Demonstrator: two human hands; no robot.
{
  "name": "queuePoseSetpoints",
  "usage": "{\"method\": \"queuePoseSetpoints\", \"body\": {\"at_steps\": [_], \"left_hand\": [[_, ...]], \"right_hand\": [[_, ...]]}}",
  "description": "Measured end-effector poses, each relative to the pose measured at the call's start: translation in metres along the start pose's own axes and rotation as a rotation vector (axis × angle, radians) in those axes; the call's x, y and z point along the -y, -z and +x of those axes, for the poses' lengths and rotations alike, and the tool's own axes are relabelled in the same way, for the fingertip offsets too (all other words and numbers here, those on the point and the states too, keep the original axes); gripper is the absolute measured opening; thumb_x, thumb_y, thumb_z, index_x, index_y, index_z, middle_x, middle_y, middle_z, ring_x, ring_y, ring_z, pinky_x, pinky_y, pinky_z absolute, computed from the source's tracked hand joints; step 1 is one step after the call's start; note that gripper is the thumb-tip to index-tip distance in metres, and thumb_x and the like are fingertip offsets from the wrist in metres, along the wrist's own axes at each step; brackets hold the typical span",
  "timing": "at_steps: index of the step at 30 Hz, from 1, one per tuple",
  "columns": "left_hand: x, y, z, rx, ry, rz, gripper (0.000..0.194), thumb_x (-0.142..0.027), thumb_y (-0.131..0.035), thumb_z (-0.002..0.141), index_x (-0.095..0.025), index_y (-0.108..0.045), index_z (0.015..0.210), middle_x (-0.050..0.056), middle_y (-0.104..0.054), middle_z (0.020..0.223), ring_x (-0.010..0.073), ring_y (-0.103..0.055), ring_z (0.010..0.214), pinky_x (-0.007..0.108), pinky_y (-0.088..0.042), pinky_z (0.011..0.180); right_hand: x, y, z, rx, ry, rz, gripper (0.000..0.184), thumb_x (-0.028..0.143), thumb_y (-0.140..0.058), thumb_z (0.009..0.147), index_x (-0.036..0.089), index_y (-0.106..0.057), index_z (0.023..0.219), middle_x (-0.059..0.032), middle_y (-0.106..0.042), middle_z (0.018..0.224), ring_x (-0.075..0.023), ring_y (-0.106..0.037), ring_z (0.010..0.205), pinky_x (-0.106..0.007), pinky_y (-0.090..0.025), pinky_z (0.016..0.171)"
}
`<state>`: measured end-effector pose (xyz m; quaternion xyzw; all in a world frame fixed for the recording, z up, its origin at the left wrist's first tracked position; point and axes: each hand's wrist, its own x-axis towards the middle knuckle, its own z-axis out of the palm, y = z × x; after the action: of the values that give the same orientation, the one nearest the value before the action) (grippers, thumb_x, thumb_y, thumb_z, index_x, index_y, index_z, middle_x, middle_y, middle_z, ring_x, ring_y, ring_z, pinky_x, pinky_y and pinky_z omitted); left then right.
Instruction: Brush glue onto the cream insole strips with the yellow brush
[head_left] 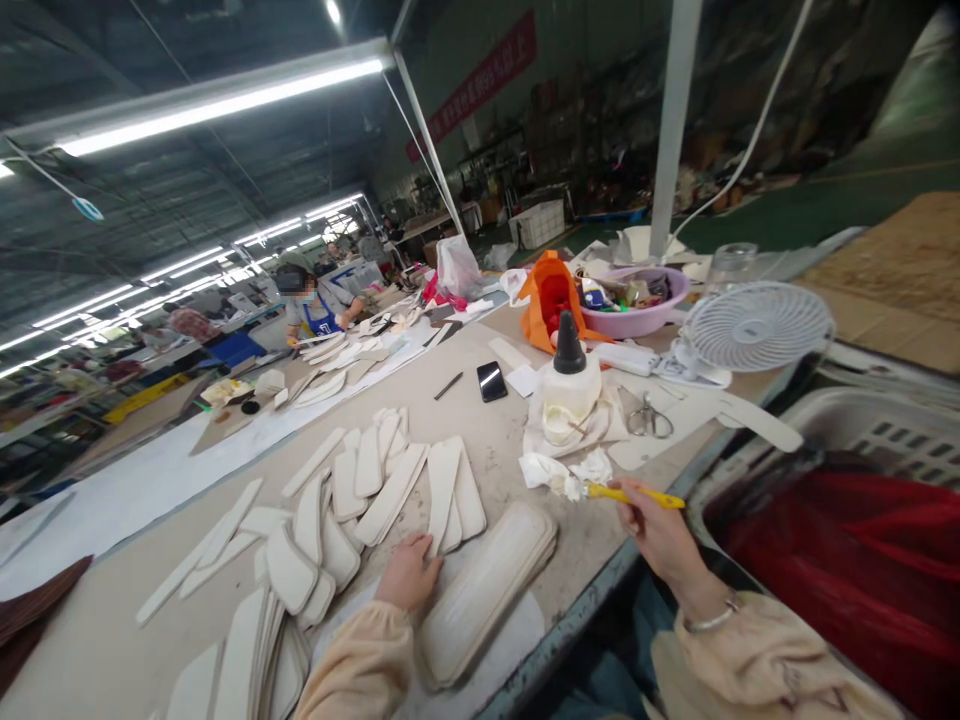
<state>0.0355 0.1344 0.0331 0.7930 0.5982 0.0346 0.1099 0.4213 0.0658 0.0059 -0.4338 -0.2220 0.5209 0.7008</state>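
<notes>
My right hand [660, 530] is closed around the yellow handle of a brush [626, 494]. The brush head rests against crumpled white tissue or cloth [546, 472] on the table. Fingers lying low, my left hand [410, 575] touches the lower end of a fan of flat off-white pieces [450, 490]. Between the hands lies a stack of long rounded off-white pieces [487, 595], its top slightly glossy. Beyond the brush, a squat white bottle [574, 390] with a black cone cap stands on a stained cloth.
More off-white strips [292, 560] spread to the left. Scissors [649, 418], a phone [492, 381] and a dark pen [448, 386] lie farther back. A white fan [757, 328], pink basin [637, 300] and orange bag [551, 300] stand behind. A co-worker [319, 305] sits across.
</notes>
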Motion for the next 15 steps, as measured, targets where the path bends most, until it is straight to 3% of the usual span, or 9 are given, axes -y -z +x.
{"method": "queuePoseSetpoints", "body": {"at_steps": [3,6,8,10,13,15], "left_hand": [[0.006,0.018,-0.003,-0.028,-0.005,-0.038,0.025,-0.029,-0.046,0.086,-0.019,-0.069,0.088,0.009,-0.072,0.090,0.0214,-0.066,0.087,0.033,-0.049,0.082],[0.003,0.046,-0.019,-0.150,0.036,-0.075,0.033,-0.035,-0.037,0.090,-0.018,-0.065,0.089,0.010,-0.071,0.089,0.0225,-0.065,0.085,0.034,-0.048,0.079],[-0.009,0.066,-0.038,-0.219,0.039,-0.125,0.035,-0.043,-0.038,0.090,-0.018,-0.064,0.092,0.008,-0.070,0.086,0.0208,-0.064,0.081,0.032,-0.048,0.075],[-0.028,0.082,-0.063,-0.261,0.027,-0.232,0.035,-0.048,-0.043,0.088,-0.021,-0.064,0.084,0.002,-0.065,0.070,0.0175,-0.061,0.067,0.028,-0.047,0.067],[-0.062,0.091,-0.101,-0.136,0.051,-0.493,0.039,-0.049,-0.046,0.088,-0.021,-0.060,0.065,-0.001,-0.060,0.056,0.0130,-0.055,0.052,0.023,-0.044,0.055],[-0.080,0.081,-0.121,-0.002,0.124,-0.690,0.040,-0.052,-0.048,0.086,-0.021,-0.060,0.065,0.000,-0.061,0.053,0.0124,-0.054,0.048,0.022,-0.042,0.049]], "right_hand": [[-0.004,-0.002,-0.002,0.005,0.037,-0.119,0.031,0.046,-0.065,0.079,0.019,-0.063,0.094,0.0041,-0.051,0.056,-0.0088,-0.041,0.046,-0.022,-0.032,0.042],[-0.007,-0.005,-0.007,0.025,0.154,-0.252,0.031,0.044,-0.062,0.083,0.021,-0.063,0.103,-0.0002,-0.062,0.072,-0.0116,-0.052,0.056,-0.024,-0.043,0.050],[-0.009,-0.008,-0.010,0.040,0.246,-0.310,0.027,0.042,-0.060,0.085,0.022,-0.062,0.103,-0.0032,-0.066,0.084,-0.0138,-0.060,0.066,-0.026,-0.049,0.057],[-0.008,-0.012,-0.014,0.068,0.300,-0.342,0.023,0.041,-0.057,0.087,0.022,-0.062,0.101,-0.0058,-0.067,0.098,-0.0164,-0.064,0.079,-0.029,-0.052,0.066],[-0.005,-0.023,-0.022,0.172,0.292,-0.308,0.019,0.039,-0.055,0.089,0.024,-0.058,0.100,-0.0082,-0.063,0.117,-0.0210,-0.065,0.097,-0.036,-0.055,0.080],[-0.003,-0.030,-0.031,0.231,0.251,-0.242,0.020,0.040,-0.053,0.090,0.025,-0.051,0.102,-0.0100,-0.059,0.125,-0.0229,-0.064,0.102,-0.041,-0.055,0.083]]}}
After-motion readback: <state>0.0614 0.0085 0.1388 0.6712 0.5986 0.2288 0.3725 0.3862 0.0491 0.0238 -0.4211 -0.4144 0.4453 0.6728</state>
